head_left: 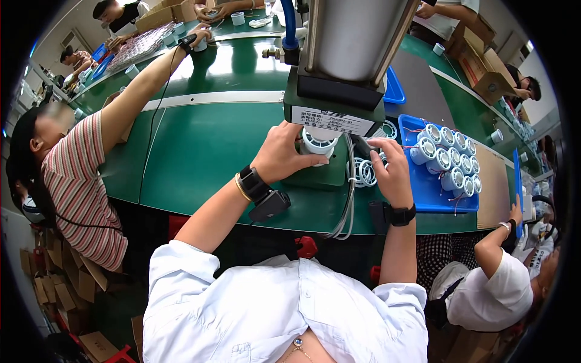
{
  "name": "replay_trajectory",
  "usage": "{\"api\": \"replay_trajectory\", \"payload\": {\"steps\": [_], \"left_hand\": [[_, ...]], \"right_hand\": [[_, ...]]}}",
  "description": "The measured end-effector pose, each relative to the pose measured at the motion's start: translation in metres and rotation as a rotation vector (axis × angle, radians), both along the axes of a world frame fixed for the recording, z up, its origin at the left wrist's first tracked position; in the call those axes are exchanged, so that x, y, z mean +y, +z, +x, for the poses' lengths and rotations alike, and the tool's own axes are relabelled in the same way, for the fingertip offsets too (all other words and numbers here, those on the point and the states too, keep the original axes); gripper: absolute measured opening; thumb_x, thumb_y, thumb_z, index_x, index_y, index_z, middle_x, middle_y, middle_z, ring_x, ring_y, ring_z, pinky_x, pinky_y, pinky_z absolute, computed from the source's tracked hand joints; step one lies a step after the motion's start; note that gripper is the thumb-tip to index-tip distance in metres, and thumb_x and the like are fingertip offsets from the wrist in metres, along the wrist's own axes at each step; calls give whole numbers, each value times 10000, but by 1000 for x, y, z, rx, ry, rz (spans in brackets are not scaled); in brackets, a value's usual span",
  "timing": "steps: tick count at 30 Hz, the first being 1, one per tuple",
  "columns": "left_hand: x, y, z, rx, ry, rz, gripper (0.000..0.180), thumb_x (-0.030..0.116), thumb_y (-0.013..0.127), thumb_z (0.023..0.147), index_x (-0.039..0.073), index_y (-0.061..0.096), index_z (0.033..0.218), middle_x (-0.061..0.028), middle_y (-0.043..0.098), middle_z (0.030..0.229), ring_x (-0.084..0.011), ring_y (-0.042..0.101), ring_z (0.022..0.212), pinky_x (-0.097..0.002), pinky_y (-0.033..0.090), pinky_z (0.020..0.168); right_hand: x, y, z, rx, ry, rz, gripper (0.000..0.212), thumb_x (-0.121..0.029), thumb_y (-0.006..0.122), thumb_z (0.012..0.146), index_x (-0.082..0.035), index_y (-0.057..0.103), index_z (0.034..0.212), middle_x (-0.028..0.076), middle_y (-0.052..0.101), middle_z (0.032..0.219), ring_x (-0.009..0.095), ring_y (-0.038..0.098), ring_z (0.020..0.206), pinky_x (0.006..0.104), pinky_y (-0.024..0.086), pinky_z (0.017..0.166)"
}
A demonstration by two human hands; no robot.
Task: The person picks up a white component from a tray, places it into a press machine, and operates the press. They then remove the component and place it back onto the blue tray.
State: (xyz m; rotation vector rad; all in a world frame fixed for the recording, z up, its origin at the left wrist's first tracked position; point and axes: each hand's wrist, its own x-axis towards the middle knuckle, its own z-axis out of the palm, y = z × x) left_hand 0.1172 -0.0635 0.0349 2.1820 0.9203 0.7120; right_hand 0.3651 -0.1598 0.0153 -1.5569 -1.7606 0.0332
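My left hand (281, 152) is closed around the side of a white, round plastic housing (319, 145), thumb along its near edge. The housing stands upright on the green base (324, 176) of a bench press (336, 91), right under the press head. To the right of the press, my right hand (392, 170) is curved, thumb and fingers apart, with nothing visible between them. Its fingertips are close to a dark grey part (363, 145) beside the press; whether they touch cannot be told. Several white slotted rings (363, 173) lie between the press and this hand.
Right of my right hand, a blue tray (436, 202) holds several white housings with thin wires. Grey cables (349, 206) hang over the table's front edge. A co-worker in a striped shirt (82, 151) reaches across at left; another person (490, 278) sits at right. Cardboard boxes (484, 63) stand beyond.
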Motion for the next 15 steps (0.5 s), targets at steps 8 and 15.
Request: {"api": "replay_trajectory", "payload": {"steps": [8, 15], "left_hand": [[55, -47, -59, -147, -2, 24, 473, 369, 600, 889, 44, 545, 1228, -162, 556, 1202, -329, 469, 1172, -384, 377, 987], [49, -71, -65, 390, 98, 328, 444, 321, 599, 878, 61, 548, 1234, -134, 480, 1334, -309, 413, 1269, -437, 303, 1043]], "right_hand": [[11, -19, 1, -209, -75, -165, 248, -139, 548, 884, -26, 633, 1087, 140, 618, 1119, 328, 544, 1096, 416, 412, 949], [12, 4, -13, -186, -46, -209, 273, -161, 604, 853, -30, 634, 1090, 133, 615, 1138, 319, 531, 1118, 412, 394, 960]]}}
